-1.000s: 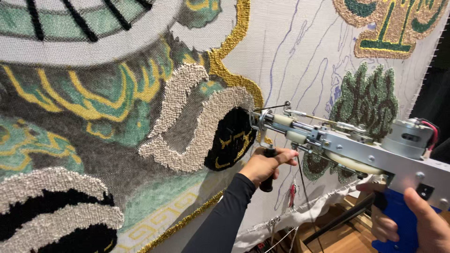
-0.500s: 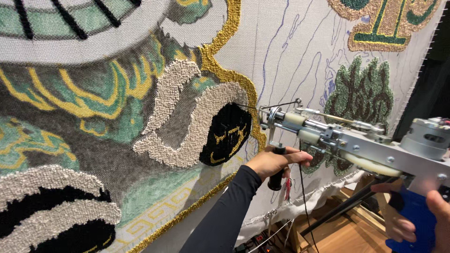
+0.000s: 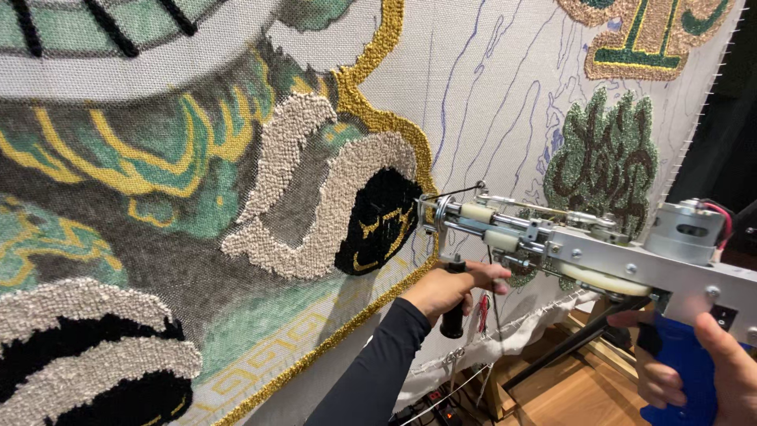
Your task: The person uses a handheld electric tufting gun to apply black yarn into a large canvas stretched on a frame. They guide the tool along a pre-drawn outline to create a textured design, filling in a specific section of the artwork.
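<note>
Left hand [image 3: 451, 285] is wrapped around black front handle [image 3: 453, 315] of tufting gun [image 3: 583, 248], just beside the stretched cloth [image 3: 489, 71]. Right hand [image 3: 702, 371] is closed on blue rear grip [image 3: 678, 375] at lower right. Gun needle tip sits at gold border [image 3: 394, 126], next to black tufted patch [image 3: 378, 225]. Wood frame [image 3: 568, 386] and loose cloth edge lie below the gun; green leaf motif [image 3: 603, 166] is behind it.

Both hands closed in grips: left hand [image 3: 449, 288] forward, right hand [image 3: 714, 375] near.
</note>
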